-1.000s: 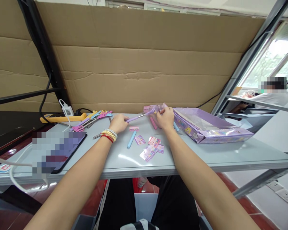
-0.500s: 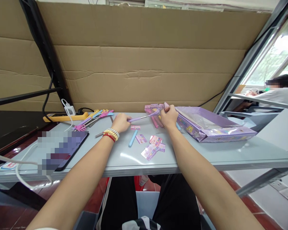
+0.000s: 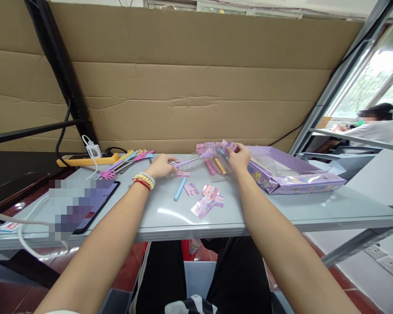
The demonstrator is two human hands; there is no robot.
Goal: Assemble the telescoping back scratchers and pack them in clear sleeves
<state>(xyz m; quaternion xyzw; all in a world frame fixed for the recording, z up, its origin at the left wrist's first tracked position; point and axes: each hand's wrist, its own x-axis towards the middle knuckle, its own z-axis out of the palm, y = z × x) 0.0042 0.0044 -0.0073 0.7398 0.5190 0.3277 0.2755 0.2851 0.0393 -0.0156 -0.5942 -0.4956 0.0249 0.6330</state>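
Observation:
My left hand (image 3: 161, 165) is closed on the handle end of a purple telescopic back scratcher (image 3: 191, 160) lying across the grey table (image 3: 170, 218). Its purple claw head sits inside a clear plastic sleeve with a purple card header (image 3: 229, 145), which my right hand (image 3: 238, 158) pinches at the top. Pink and yellow stick handles (image 3: 216, 166) lie just under my right hand. A blue handle (image 3: 180, 188) and several small purple and pink cards (image 3: 207, 200) lie nearer to me.
A pile of coloured back scratchers (image 3: 131, 159) lies at the back left beside a yellow power strip (image 3: 85, 160) with a white charger. A dark tablet (image 3: 85, 205) sits left. A purple box (image 3: 288, 174) stands right. Another person sits far right.
My right hand has moved a little right and back, drawing the clear sleeve along the scratcher's head. My left hand's fingers have shifted along the handle.

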